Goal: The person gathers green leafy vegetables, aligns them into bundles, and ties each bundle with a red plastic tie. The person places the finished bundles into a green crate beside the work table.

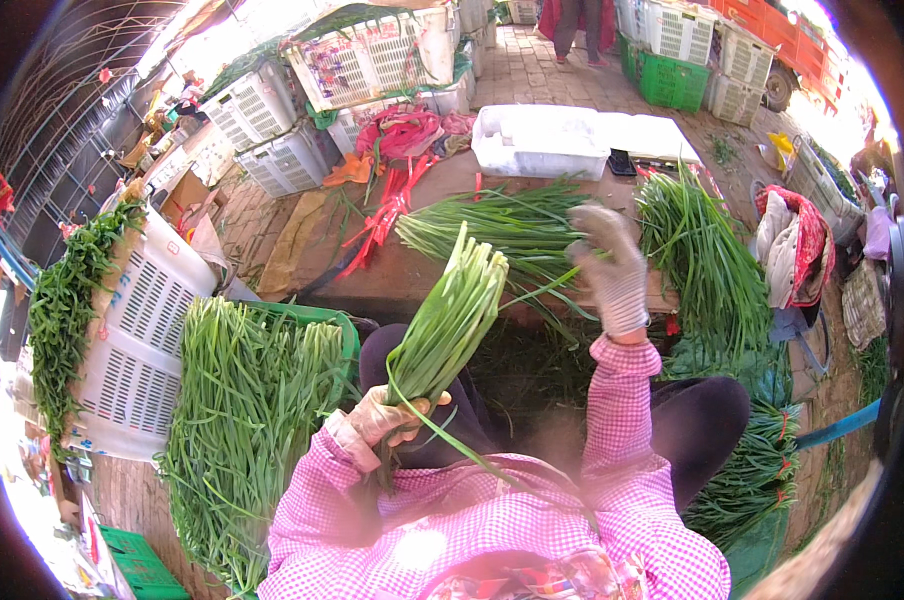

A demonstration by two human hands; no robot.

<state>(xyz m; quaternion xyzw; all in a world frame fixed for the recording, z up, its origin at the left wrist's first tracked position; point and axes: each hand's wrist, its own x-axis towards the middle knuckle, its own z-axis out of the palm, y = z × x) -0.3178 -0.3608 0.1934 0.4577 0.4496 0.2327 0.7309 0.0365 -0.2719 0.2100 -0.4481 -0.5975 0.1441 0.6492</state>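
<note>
My left hand (396, 415), in a pale glove with bare fingertips, is closed around a bunch of garlic chives (452, 319). The pale cut ends point up and away from me, and one long leaf droops across my checked sleeve. My right hand (609, 259), in a knitted glove and slightly blurred, is raised over the low table (437, 281) with thumb and fingers apart. Beside it lies a loose pile of chives (497, 217). A single leaf reaches towards this hand; whether they touch is unclear. Another chive pile (699, 255) hangs over the table's right edge.
At my left a green crate (351, 345) is heaped with chives (249, 420). Red ties (384, 217), a white plastic bin (538, 161) and a phone (621, 163) lie on the table. Tied bunches (752, 465) rest at my right. Stacked crates (369, 64) and a person (579, 30) are beyond.
</note>
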